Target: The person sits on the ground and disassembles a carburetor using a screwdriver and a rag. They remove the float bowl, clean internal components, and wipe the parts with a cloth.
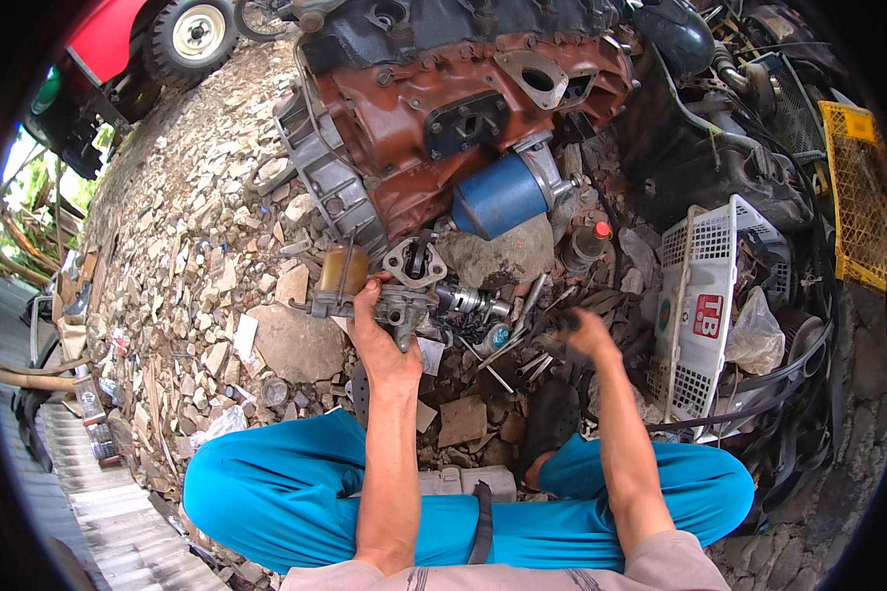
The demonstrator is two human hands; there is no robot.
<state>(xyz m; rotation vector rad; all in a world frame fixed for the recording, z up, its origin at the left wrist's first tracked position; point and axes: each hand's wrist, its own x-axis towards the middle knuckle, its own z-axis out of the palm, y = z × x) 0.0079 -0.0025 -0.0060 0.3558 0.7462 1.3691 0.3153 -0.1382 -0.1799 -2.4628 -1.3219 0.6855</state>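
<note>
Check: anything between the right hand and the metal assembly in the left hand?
Nothing visible stands between the right hand and the metal assembly in the left hand; the metal rods and small round container appear lower, on the ground.

Bright daylight, glare far L; fisheye bend, blk rim.

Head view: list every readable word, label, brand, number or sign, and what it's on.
White plastic basket, red label: large white lettering, legible, not transcribed.
Same basket, green round mark: too small to read.
Yellow plastic crate: any print unreadable.
Metal part with amber bowl, in the left hand: no readable text.
Blue canister: no readable text.
</note>
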